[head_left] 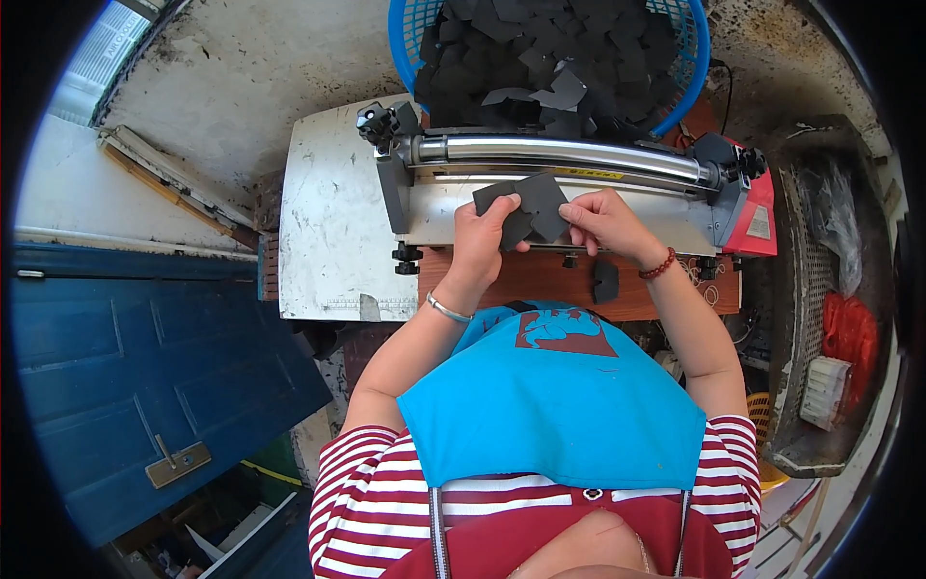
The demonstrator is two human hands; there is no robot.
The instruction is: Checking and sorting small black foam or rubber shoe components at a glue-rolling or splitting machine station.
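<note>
In front of the steel roller (579, 152) of a bench machine, my left hand (477, 239) grips a thin black notched sheet piece (494, 199), thumb on top. A second black piece (546, 199) overlaps it, its right edge pinched between the thumb and fingers of my right hand (612, 228). Both pieces are held above the machine's pale metal plate (439, 220). Another small black piece (605, 281) lies on the brown tabletop (540, 280), close to my right wrist.
Behind the machine, a blue basket (396, 48) is heaped with black pieces (540, 58). A red end housing (754, 217) closes the machine's right side. A white board (333, 212) lies at left, above a blue door (125, 386). A grimy trough (786, 386) stands at right.
</note>
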